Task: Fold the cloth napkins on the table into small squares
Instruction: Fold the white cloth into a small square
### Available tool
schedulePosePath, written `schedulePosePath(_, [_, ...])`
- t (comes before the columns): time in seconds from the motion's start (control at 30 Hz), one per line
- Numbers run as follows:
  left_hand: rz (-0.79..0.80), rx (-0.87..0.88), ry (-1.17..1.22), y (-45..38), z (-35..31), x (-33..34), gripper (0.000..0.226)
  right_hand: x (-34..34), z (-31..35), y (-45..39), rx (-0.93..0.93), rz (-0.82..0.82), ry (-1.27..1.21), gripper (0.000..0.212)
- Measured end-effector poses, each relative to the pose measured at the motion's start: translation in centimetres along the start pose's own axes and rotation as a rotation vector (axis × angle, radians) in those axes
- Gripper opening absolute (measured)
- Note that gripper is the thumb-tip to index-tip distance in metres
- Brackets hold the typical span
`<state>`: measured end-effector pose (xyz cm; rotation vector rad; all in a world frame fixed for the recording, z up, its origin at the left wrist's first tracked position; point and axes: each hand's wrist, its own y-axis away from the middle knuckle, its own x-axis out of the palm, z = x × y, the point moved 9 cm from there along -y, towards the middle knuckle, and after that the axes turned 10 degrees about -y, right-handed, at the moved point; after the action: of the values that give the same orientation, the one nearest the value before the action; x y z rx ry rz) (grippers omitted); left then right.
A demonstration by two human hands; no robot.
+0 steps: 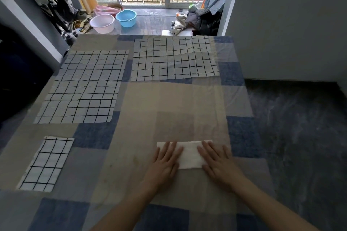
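A plain white napkin [190, 154], folded into a small rectangle, lies near the front of the table. My left hand [165, 163] presses flat on its left end with straight fingers. My right hand [217, 162] presses flat on its right end the same way. Two large white napkins with a black grid lie spread out: one at the left [84, 88], one at the far middle [172, 58]. A smaller folded grid napkin [47, 163] sits at the front left.
The table wears a blue, grey and tan patchwork cloth [169, 99]. Its right edge drops to a dark floor [300, 137]. Beyond the far edge stand a pink basin [102, 23] and a blue basin [126, 17] on the floor by a barred window.
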<state>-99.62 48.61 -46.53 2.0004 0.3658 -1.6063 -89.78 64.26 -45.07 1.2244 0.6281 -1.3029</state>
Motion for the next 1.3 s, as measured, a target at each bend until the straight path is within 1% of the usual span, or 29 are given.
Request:
schedulePosePath(0.07, [-0.019, -0.032, -0.011, 0.4, 0.6, 0.1, 0.067, 0.3, -1.7, -0.2, 0.106, 0.025, -0.026, 0.058])
schedulePosePath(0.13, [-0.014, -0.072, 0.008, 0.7, 1.4, 0.4, 0.071, -0.6, -2.5, 0.0, 0.198, 0.016, -0.056, 0.069])
schedulePosePath(0.17, [-0.027, -0.084, 0.008, 0.8, 1.7, 0.2, 0.072, -0.9, -2.7, 0.0, 0.222, 0.019, -0.078, 0.075])
schedulePosePath(0.3, [0.018, -0.098, -0.006, -0.1, 1.5, -1.4, 0.08, -2.8, -2.5, -0.8, 0.247, 0.009, -0.147, 0.082])
schedulePosePath(0.37, [0.012, -0.093, -0.026, -1.2, 0.8, -3.3, 0.083, -3.9, -2.1, -1.7, 0.241, 0.021, -0.186, 0.08])
schedulePosePath(0.43, [0.001, -0.055, -0.014, -2.6, -0.5, -4.8, 0.083, -4.5, -1.7, -2.8, 0.26, 0.032, -0.226, 0.068])
schedulePosePath(0.5, [-0.005, -0.038, 0.001, -4.0, -1.7, -5.6, 0.073, -5.0, -1.3, -3.7, 0.278, 0.009, -0.261, 0.057])
schedulePosePath(0.67, [0.023, -0.047, 0.008, -6.6, -3.0, -5.5, 0.044, -4.9, -0.5, -4.7, 0.296, 0.03, -0.221, 0.04])
schedulePosePath(0.77, [0.047, -0.071, 0.037, -7.5, -2.6, -5.3, 0.036, -5.2, -0.2, -4.9, 0.3, 0.016, -0.287, 0.021])
schedulePosePath(0.8, [0.052, -0.078, 0.057, -7.7, -2.5, -5.2, 0.035, -5.3, 0.1, -5.0, 0.276, 0.01, -0.314, 0.018])
schedulePosePath(0.9, [0.086, -0.093, 0.118, -7.8, -1.9, -4.7, 0.036, -5.5, 0.3, -4.8, 0.256, -0.03, -0.494, 0.021])
schedulePosePath(0.97, [0.09, -0.078, 0.134, -7.9, -2.1, -4.7, 0.041, -6.2, 0.0, -4.7, 0.261, -0.086, -0.59, 0.026])
schedulePosePath(1.03, [0.107, -0.016, 0.187, -8.2, -3.2, -5.5, 0.053, -7.4, 0.2, -4.5, 0.226, -0.137, -0.621, 0.027])
schedulePosePath(1.1, [0.123, 0.07, 0.295, -8.7, -4.6, -6.7, 0.057, -8.5, 0.9, -4.3, 0.17, -0.175, -0.667, 0.025])
schedulePosePath(1.17, [0.131, 0.123, 0.415, -9.0, -5.3, -7.8, 0.051, -9.5, 1.0, -3.8, 0.139, -0.234, -0.747, 0.022])
schedulePosePath(1.23, [0.109, 0.12, 0.502, -9.0, -4.9, -9.1, 0.034, -10.5, 0.7, -3.4, 0.131, -0.303, -0.802, 0.022])
schedulePosePath(1.3, [0.094, 0.129, 0.522, -8.7, -4.4, -10.3, 0.016, -11.2, 0.5, -3.0, 0.136, -0.334, -0.817, 0.024])
